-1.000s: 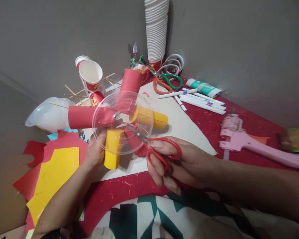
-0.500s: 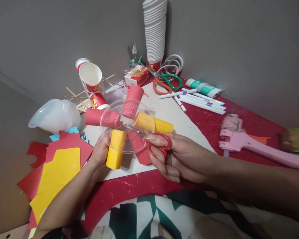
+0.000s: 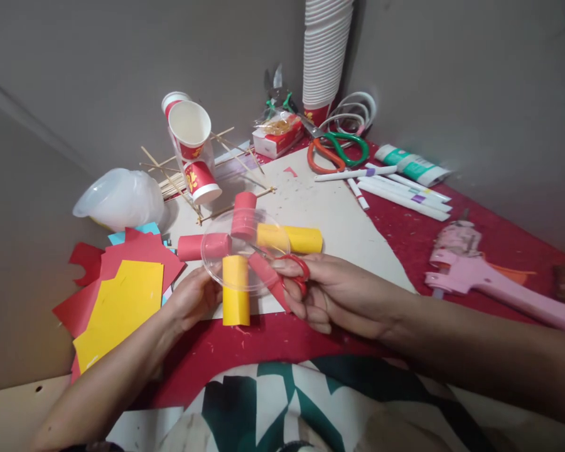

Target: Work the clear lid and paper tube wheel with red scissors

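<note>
Left hand [image 3: 195, 301] grips the clear lid [image 3: 216, 267]; right hand [image 3: 341, 295] holds red scissors [image 3: 300, 263].

Head-worn view, forward and down, close over red table [image 3: 419, 245], facing grey wall [image 3: 475, 81]

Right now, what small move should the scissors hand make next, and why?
Probably press and twist the scissors tip gently. The right hand holds the scissors with the tip at the middle of the lid, where the rolls meet, and the left hand steadies the lid's edge.
</note>
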`<state>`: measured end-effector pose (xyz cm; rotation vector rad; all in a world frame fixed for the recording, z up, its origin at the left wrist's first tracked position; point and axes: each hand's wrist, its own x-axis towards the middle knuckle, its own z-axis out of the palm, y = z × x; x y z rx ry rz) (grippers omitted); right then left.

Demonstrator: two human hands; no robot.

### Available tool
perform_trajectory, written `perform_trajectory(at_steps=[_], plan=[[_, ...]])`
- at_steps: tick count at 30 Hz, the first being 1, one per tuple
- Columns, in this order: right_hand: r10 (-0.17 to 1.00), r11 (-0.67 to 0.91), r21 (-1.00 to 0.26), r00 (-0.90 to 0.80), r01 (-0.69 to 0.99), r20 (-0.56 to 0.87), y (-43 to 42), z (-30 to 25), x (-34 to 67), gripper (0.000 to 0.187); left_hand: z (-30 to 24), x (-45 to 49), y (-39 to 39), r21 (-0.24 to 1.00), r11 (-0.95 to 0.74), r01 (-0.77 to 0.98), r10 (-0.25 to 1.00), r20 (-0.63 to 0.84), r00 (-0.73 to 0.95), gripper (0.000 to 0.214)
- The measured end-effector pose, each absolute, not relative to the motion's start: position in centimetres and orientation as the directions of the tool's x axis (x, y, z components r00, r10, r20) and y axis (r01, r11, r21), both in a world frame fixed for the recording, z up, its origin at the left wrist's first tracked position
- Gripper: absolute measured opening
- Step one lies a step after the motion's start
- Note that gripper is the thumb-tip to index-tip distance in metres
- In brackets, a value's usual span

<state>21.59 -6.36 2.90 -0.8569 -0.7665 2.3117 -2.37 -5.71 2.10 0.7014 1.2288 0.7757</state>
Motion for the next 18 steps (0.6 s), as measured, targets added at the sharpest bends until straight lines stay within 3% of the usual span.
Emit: perform_trajectory(at_steps=[8, 14, 18], plan=[[0.658, -0.608, -0.761, -0.681, -0.228, -0.322, -7.1, 3.1, 21.8, 0.048, 3.2, -7.2, -9.0, 0.826, 0.558, 0.085, 0.829, -0.559, -0.016, 0.041], [0.748, -0.406, -0.904, -0.617, -0.135, -0.244, -7.5, 3.4, 22.2, 0.053, 3.5, -6.4, -10.7, 0.873, 0.482, -0.082, 0.870, -0.487, -0.079, 0.043], [0.905, -0.084, -0.995, -0.415, 0.053, -0.098, -7.2, 3.4, 22.7, 0.043, 2.9, -4.8, -11.0, 0.883, 0.427, -0.194, 0.886, -0.452, -0.107, 0.042]])
